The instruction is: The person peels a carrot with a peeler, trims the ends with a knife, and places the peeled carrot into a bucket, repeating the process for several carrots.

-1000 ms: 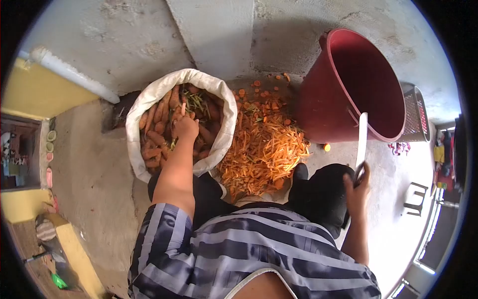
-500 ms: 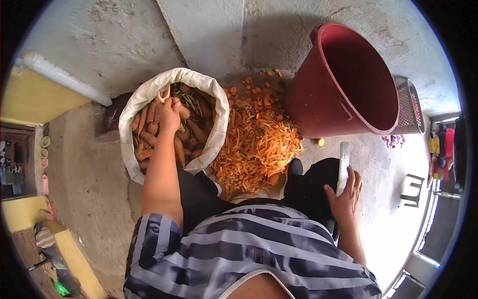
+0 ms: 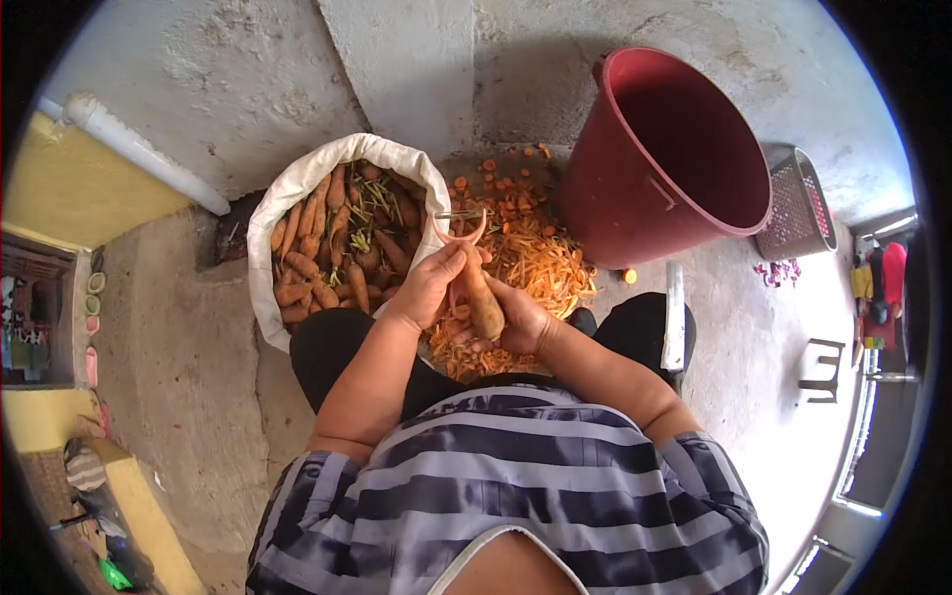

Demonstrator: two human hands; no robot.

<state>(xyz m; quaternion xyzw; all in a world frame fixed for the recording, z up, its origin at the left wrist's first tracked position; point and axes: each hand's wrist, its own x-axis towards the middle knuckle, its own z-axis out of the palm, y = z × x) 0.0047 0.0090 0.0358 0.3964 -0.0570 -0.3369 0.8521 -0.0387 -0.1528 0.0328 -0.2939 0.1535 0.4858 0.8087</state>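
"Sack [image 3: 263, 248], left of centre in the frame?"
"Rim rolled, stocked with loose carrots [image 3: 322, 213]; left hand [image 3: 426, 288], mid-frame, closed on the peeler [image 3: 459, 239]."
"Held carrot [image 3: 483, 302]?"
"Centre of frame, cradled by the right hand [image 3: 528, 319]; judged stiff, light, possibly slick where damp; thick end offers best purchase."
"Further right?"
"Shavings [image 3: 540, 263] heaped; red bucket [image 3: 625, 188], upper right; blade [image 3: 675, 317] below it."

Glare at right, curved edges
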